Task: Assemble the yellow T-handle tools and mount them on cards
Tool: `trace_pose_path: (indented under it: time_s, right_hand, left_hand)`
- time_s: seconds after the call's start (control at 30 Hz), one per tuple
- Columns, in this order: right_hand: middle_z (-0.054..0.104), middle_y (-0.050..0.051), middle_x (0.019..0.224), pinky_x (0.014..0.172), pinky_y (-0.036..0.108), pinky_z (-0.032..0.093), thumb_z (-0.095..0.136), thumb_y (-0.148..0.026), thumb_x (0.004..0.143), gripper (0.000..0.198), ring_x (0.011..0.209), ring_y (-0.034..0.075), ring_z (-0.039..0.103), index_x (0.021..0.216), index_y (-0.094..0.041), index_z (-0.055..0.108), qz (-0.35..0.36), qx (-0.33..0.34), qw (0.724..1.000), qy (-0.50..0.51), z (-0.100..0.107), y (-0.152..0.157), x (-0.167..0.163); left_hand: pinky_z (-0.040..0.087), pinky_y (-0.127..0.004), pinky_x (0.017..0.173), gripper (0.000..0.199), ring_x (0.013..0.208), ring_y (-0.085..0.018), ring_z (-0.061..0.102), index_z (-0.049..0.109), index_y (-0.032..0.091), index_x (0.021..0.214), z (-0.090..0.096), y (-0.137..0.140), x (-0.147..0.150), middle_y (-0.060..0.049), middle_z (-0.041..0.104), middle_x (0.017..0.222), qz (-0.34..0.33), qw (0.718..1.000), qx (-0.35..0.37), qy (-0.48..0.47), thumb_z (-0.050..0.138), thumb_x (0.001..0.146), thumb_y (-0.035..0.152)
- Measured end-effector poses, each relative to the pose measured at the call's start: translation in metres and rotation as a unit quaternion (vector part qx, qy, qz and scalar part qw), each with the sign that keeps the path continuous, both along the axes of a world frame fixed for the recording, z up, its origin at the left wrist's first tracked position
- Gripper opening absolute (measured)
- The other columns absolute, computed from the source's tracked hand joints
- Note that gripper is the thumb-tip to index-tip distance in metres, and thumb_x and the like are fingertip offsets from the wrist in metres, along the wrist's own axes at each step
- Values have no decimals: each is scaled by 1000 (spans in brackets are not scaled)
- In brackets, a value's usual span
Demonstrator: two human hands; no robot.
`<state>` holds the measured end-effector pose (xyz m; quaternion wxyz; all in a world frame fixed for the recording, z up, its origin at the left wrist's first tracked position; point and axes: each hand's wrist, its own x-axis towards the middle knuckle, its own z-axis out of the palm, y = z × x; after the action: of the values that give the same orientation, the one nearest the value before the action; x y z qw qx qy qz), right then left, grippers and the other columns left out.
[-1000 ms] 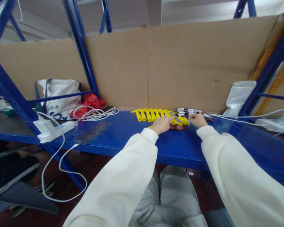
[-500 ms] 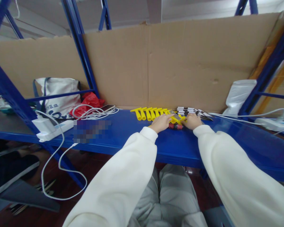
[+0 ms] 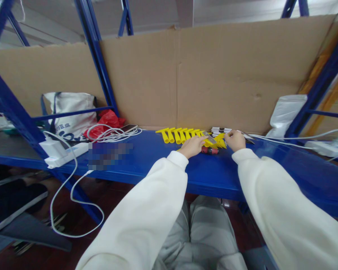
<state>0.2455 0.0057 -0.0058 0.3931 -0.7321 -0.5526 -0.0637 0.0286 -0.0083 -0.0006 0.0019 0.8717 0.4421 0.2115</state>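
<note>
My left hand is closed on a yellow scraper whose flat grey blade points up and to the right; much of its handle is behind my fingers. Just right of the blade is another yellow piece with a flared end. My right hand hovers beside that piece, fingers curled together; whatever is between them is too small to make out. Several yellow T-shaped scrapers lie in a row left of my hands. A red and black tool handle lies below the blade.
White boxes or packets with black bands lie behind my right hand. White cables and a plastic bag are to the right. At left are a power strip, coiled cable and cloth bag. Cardboard stands behind.
My right hand has drawn away from the yellow piece, slightly up and to the right, so more of that piece shows. My left hand stays nearly in place with the scraper.
</note>
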Motion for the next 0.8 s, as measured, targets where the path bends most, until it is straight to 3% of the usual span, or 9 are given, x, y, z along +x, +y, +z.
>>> trace_pose_path:
  time_s: [0.07,0.17,0.3,0.47,0.6,0.7,0.8]
  right_hand:
    - [66,9,66,71,35,52,59,-23,84,14,74,25,67,72,-19,64,9,50,990,129,3,2,3]
    - [55,1,54,58,32,49,57,-22,89,19,54,19,58,70,-22,54,44,80,940,329,6,0,-1]
    - [56,0,56,47,27,44,54,-20,94,24,43,13,51,71,-23,50,99,19,868,486,10,-6,-12]
    - [62,0,58,45,18,43,54,-9,94,23,45,9,52,74,-19,57,211,-78,787,575,15,-13,-20]
    - [67,2,63,51,18,49,57,-6,93,19,52,10,59,79,-17,64,257,-66,780,567,18,-14,-21]
    - [69,3,65,52,20,49,70,-15,88,13,54,11,59,77,-18,66,273,-57,798,533,16,-11,-20]
    - [70,3,67,52,22,48,83,-27,79,20,58,13,61,71,-18,66,274,-51,830,484,11,-7,-19]
  left_hand:
    - [49,-35,107,48,128,-23,62,54,30,151,-1,2,-1,-8,67,140,-6,1000,2,7,42,105,24]
    - [48,-35,108,48,129,-23,61,54,28,151,-2,4,-2,-8,66,140,-13,1000,2,12,42,105,24]
    - [49,-36,107,47,129,-24,62,54,28,150,-3,4,-3,-8,66,141,-17,1000,2,14,42,105,25]
    - [50,-37,106,47,128,-25,62,55,28,150,-4,4,-2,-9,67,140,-17,1000,7,17,43,105,26]
    - [51,-37,104,46,126,-26,64,55,29,150,-4,3,-1,-10,68,136,-15,1000,7,22,44,105,27]
    - [53,-38,102,44,123,-26,65,58,30,147,-3,2,-1,-11,67,134,-13,1000,8,27,46,104,29]
    - [53,-38,102,44,123,-27,65,60,29,146,-3,2,-1,-11,66,134,-15,999,15,33,46,104,30]
